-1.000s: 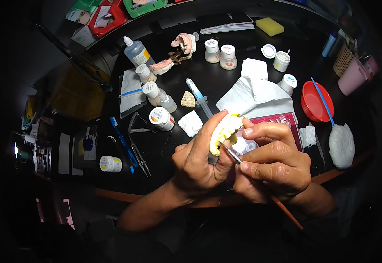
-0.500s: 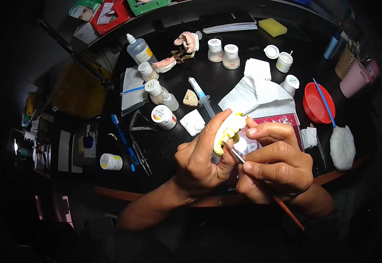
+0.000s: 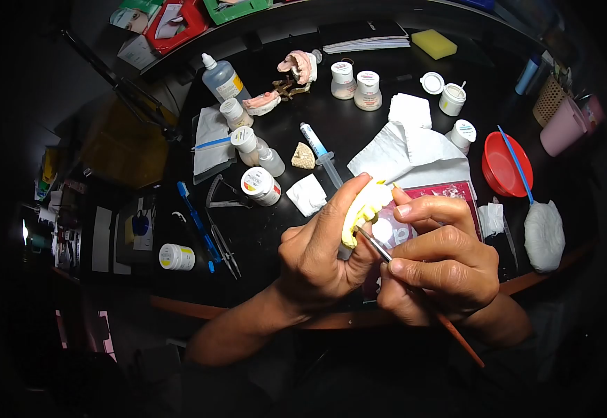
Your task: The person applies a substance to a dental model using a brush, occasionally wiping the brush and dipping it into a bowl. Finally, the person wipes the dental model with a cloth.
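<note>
Compared with the frames half a second and a second back, very little has shifted: the left hand (image 3: pixel 317 254) has kept the yellow dental cast (image 3: pixel 362 209) at the same spot, raised just above the near edge of the dark bench (image 3: pixel 359 125), index finger arched over the top and thumb underneath, so a closed grip around the cast. The right hand (image 3: pixel 442 261) has stayed pinched on the slim brush (image 3: pixel 415 289), metal ferrule pointing up-left; the tip has crept slightly along the near side of the cast and now touches it, whether at tooth or base I cannot tell. My reading: fine, slow work on one small area, cast held steady as the fixed reference, only the brush moving. Behind the hands lie the red-framed mixing slab (image 3: pixel 449 191) and white tissue (image 3: pixel 404 153); a syringe (image 3: pixel 321 157) lies just far-left of the cast. Small white jars (image 3: pixel 260 185), a squeeze bottle (image 3: pixel 221 78) and a red bowl (image 3: pixel 504 164) have not moved.
</note>
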The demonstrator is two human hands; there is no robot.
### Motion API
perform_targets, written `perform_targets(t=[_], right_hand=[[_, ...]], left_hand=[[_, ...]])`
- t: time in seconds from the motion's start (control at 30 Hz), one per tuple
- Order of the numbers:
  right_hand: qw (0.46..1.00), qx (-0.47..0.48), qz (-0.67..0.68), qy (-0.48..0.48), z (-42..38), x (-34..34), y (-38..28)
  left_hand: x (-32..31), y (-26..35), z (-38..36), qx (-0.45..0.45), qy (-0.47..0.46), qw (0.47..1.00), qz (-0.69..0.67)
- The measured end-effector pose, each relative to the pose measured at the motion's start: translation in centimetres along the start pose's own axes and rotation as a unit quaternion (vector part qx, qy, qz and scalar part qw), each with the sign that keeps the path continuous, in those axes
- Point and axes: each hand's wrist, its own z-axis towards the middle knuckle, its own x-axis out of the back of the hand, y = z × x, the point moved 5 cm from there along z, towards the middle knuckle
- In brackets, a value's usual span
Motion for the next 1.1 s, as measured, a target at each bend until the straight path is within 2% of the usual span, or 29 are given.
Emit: perform_targets(t=[1.1], right_hand=[[1.000,0.004,-0.011,-0.011,0.01,0.00,-0.04]], left_hand=[[0.11,0.14,0.13,0.002,-0.005,1.000,0.007]])
